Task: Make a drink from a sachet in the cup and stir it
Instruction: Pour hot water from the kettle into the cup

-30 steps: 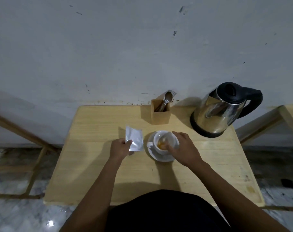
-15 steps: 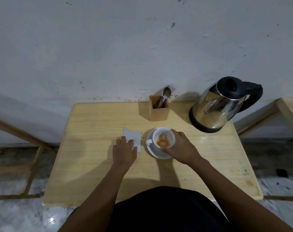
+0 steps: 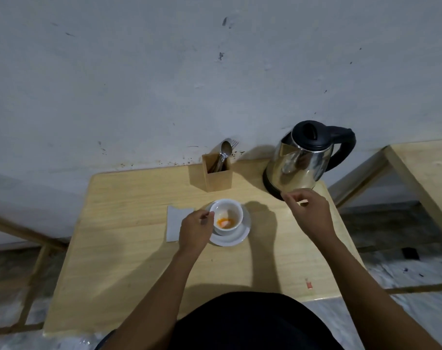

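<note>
A white cup point(image 3: 234, 212) stands on a white saucer point(image 3: 236, 237) in the middle of the wooden table. Orange powder point(image 3: 223, 222) lies in the cup's bottom. The silvery sachet point(image 3: 175, 222) lies flat on the table, left of the saucer. My left hand point(image 3: 195, 229) is at the cup's left side, with its fingers curled around the handle, which they hide. My right hand point(image 3: 309, 210) hovers to the right of the cup, just in front of the kettle. Its fingers are loosely apart and hold nothing.
A steel kettle point(image 3: 299, 161) with a black lid and handle stands at the back right of the table point(image 3: 129, 261). A wooden holder point(image 3: 218, 176) with spoons point(image 3: 226, 149) stands behind the cup by the wall. Another wooden table point(image 3: 427, 173) stands to the right.
My left hand laid the sachet flat on the table and moved to the cup's handle. My right hand left the cup and moved right towards the kettle.
</note>
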Tool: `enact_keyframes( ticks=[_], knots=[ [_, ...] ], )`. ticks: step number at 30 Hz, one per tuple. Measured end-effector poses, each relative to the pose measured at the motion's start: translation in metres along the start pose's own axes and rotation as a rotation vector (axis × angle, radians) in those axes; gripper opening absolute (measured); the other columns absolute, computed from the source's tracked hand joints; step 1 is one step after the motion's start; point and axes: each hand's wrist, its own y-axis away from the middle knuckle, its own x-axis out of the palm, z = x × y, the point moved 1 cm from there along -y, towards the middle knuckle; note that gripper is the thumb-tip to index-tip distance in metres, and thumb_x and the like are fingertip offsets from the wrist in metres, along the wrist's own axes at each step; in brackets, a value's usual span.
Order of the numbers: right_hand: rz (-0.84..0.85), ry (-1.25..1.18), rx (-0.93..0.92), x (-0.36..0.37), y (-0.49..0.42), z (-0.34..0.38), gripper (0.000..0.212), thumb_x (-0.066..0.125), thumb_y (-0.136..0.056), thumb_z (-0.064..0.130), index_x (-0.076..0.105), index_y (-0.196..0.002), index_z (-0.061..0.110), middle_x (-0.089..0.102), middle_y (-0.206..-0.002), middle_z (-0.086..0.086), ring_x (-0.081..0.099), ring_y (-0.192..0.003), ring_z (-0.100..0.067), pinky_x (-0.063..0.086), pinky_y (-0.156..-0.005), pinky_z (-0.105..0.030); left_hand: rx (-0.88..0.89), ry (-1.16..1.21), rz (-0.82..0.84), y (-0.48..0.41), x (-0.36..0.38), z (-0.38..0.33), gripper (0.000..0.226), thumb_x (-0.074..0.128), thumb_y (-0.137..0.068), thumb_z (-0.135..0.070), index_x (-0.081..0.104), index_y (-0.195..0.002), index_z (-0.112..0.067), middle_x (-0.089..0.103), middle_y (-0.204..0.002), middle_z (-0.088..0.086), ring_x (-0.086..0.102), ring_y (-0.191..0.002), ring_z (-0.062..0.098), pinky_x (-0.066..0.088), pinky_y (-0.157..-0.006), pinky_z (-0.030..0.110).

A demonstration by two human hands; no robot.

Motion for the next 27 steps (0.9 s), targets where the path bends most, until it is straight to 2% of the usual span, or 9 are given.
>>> enact_keyframes(
  ticks=[2, 5, 11, 14, 17, 20, 23, 25, 27],
  knots=[
    [-0.04, 0.005, -0.021, -0.014, -0.009, 0.0, 0.023, 0.064, -0.089, 0.039, 0.07, -0.077, 0.022, 0.069, -0.085, 0.007, 0.063, -0.082, -0.006, 0.052, -0.073, -0.029, -0.024, 0.002, -0.022, -0.002, 0.003, -0.006, 0.028, 0.059, -0.09, -0.028, 0.069, -0.071, -0.011, 0.064, -0.065, 0.0, 0.061, -0.068, 0.019, 0.04, -0.065, 0.025],
    [-0.117, -0.005, -0.044, -0.036, -0.028, 0.001, 0.028, 0.053, -0.096, 0.039, 0.07, -0.101, 0.017, 0.066, -0.096, 0.004, 0.061, -0.085, -0.009, 0.052, -0.075, -0.031, -0.034, -0.047, -0.07, -0.001, 0.006, -0.014, 0.048, 0.058, -0.091, -0.02, 0.042, -0.045, -0.021, 0.045, -0.045, -0.004, 0.046, -0.051, 0.013, 0.034, -0.059, 0.026],
    [-0.206, 0.082, -0.071, -0.073, -0.075, 0.0, 0.042, 0.049, -0.097, 0.042, 0.052, -0.134, 0.024, 0.049, -0.131, 0.003, 0.045, -0.123, -0.015, 0.037, -0.095, -0.028, -0.112, -0.047, -0.153, 0.005, 0.014, -0.02, 0.048, 0.057, -0.09, -0.018, 0.041, -0.045, -0.014, 0.042, -0.044, 0.0, 0.046, -0.052, 0.021, 0.032, -0.055, 0.028],
    [-0.141, 0.153, -0.056, -0.082, -0.098, -0.005, 0.054, 0.046, -0.096, 0.049, 0.043, -0.142, 0.022, 0.038, -0.146, -0.003, 0.036, -0.134, -0.019, 0.035, -0.108, -0.038, -0.137, -0.071, -0.189, 0.008, 0.019, -0.023, 0.047, 0.056, -0.091, -0.018, 0.043, -0.046, -0.012, 0.041, -0.043, 0.0, 0.043, -0.049, 0.019, 0.028, -0.049, 0.028],
    [-0.078, 0.166, -0.042, -0.087, -0.118, -0.011, 0.059, 0.044, -0.095, 0.055, 0.041, -0.143, 0.022, 0.033, -0.143, -0.004, 0.045, -0.126, -0.02, 0.04, -0.107, -0.042, -0.168, -0.09, -0.224, 0.009, 0.023, -0.028, 0.047, 0.054, -0.091, -0.016, 0.042, -0.046, -0.011, 0.039, -0.042, 0.0, 0.041, -0.047, 0.016, 0.026, -0.046, 0.025],
    [-0.036, 0.169, -0.04, -0.094, -0.132, -0.012, 0.059, 0.04, -0.095, 0.057, 0.042, -0.142, 0.022, 0.03, -0.136, -0.005, 0.049, -0.109, -0.017, 0.04, -0.099, -0.033, -0.219, -0.095, -0.247, 0.012, 0.026, -0.032, 0.043, 0.053, -0.092, -0.017, 0.047, -0.051, -0.007, 0.042, -0.046, 0.002, 0.048, -0.056, 0.025, 0.027, -0.051, 0.029],
    [0.035, 0.173, -0.045, -0.101, -0.15, -0.016, 0.054, 0.04, -0.096, 0.056, 0.049, -0.135, 0.02, 0.031, -0.134, -0.005, 0.049, -0.106, -0.016, 0.036, -0.091, -0.029, -0.241, -0.093, -0.299, 0.014, 0.032, -0.038, 0.038, 0.053, -0.092, -0.014, 0.05, -0.055, -0.003, 0.047, -0.052, 0.007, 0.055, -0.065, 0.034, 0.032, -0.061, 0.03],
    [0.101, 0.149, -0.061, -0.104, -0.165, -0.019, 0.051, 0.041, -0.094, 0.059, 0.057, -0.122, 0.02, 0.039, -0.131, -0.004, 0.052, -0.109, -0.018, 0.04, -0.093, -0.032, -0.246, -0.119, -0.32, 0.013, 0.036, -0.041, 0.036, 0.051, -0.092, -0.012, 0.054, -0.059, 0.002, 0.055, -0.059, 0.015, 0.059, -0.071, 0.038, 0.034, -0.063, 0.032],
    [0.169, 0.162, -0.106, -0.105, -0.182, -0.019, 0.055, 0.041, -0.09, 0.067, 0.063, -0.107, 0.02, 0.059, -0.113, -0.002, 0.059, -0.101, -0.019, 0.049, -0.091, -0.039, -0.289, -0.146, -0.327, 0.011, 0.039, -0.042, 0.035, 0.047, -0.094, -0.015, 0.062, -0.072, 0.009, 0.065, -0.075, 0.025, 0.061, -0.08, 0.041, 0.036, -0.068, 0.033]
  ],
)
